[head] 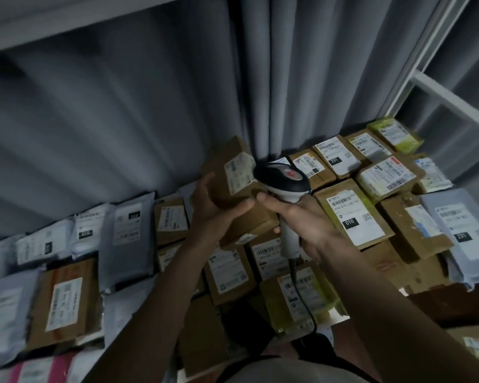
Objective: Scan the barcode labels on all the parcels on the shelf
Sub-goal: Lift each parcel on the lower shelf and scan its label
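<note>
From the head camera I see my left hand [219, 214] gripping a brown cardboard box [233, 186] just above the middle of the frame, fingers curled round its left side and thumb across its lower front edge. The box is tilted and lifted above the pile, its white label [239, 172] turned towards the upper right; the print on it is too blurred for me to read.

My right hand [302, 219] is wrapped round the pale handle of a barcode scanner [284, 183]. Its black head sits just beside the label, and a reddish patch shows on top of the head. A dark cable [302, 297] runs from the base of the handle down towards the bottom of the frame.

Beneath my arms the shelf is covered with parcels. Grey poly mailers [127, 233] lie at lower left, and a taped box with a white label [64, 302] lies below them. At centre right sits a carton marked 010 [353, 214], with one marked 231 [336, 156] above it. A grey curtain [122, 106] fills the upper frame, and a white shelf frame [451, 98] crosses the upper right.
</note>
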